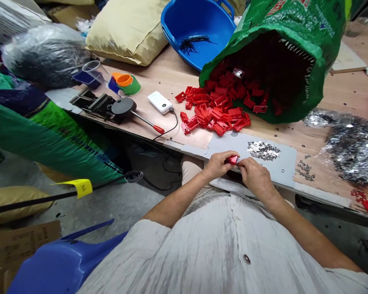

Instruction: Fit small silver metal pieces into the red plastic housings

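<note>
My left hand (216,165) and my right hand (254,176) meet at the table's front edge. Both grip a small red plastic part (233,160), and their fingers hide most of it. Just beyond my right hand, a heap of tiny silver metal pieces (263,150) lies on a grey mat (282,159). A loose pile of similar red plastic parts (213,110) sits farther forward, spilling from the mouth of a tipped green woven sack (282,49).
A blue basin (196,28) holds black wires. To the left are a white power bank (159,102) and a black lever-handled tool (116,108). At right lies a plastic bag of silver pieces (352,149). A blue chair back (61,261) is below left.
</note>
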Demonstrator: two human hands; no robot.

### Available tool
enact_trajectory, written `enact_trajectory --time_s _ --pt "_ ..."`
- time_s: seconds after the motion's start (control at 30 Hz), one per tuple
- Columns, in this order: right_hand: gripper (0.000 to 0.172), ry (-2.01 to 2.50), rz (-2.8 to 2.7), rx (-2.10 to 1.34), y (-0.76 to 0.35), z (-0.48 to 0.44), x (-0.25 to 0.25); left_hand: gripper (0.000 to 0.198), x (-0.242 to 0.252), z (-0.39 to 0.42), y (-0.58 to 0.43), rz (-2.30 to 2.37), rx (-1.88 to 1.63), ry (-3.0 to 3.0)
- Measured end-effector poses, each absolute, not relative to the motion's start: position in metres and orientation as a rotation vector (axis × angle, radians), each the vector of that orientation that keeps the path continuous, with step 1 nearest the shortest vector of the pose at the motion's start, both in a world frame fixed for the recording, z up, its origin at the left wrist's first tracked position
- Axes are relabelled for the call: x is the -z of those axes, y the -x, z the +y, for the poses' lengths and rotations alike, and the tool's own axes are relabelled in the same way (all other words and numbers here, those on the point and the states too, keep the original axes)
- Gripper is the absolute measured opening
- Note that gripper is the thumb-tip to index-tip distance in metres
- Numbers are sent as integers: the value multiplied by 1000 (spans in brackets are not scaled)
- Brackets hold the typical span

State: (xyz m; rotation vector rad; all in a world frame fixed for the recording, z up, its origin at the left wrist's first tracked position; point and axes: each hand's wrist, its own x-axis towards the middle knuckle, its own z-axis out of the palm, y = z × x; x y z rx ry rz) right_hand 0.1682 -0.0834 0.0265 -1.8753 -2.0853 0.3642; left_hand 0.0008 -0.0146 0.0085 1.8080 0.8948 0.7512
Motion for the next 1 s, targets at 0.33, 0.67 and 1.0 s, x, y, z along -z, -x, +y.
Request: enact_trajectory --time_s 0.33,0.67,1.0 --pt "20 1550 -1867 -724 -189 -93 -34 34 -22 -34 1 868 -924 -1510" --pt "43 1457 -1932 -812 -185 -107 -50 33 -38 -57 -13 621 -863 -463" --pt "34 1445 -1903 -599 -182 -107 -46 17 -37 -69 -21 548 -845 -243"
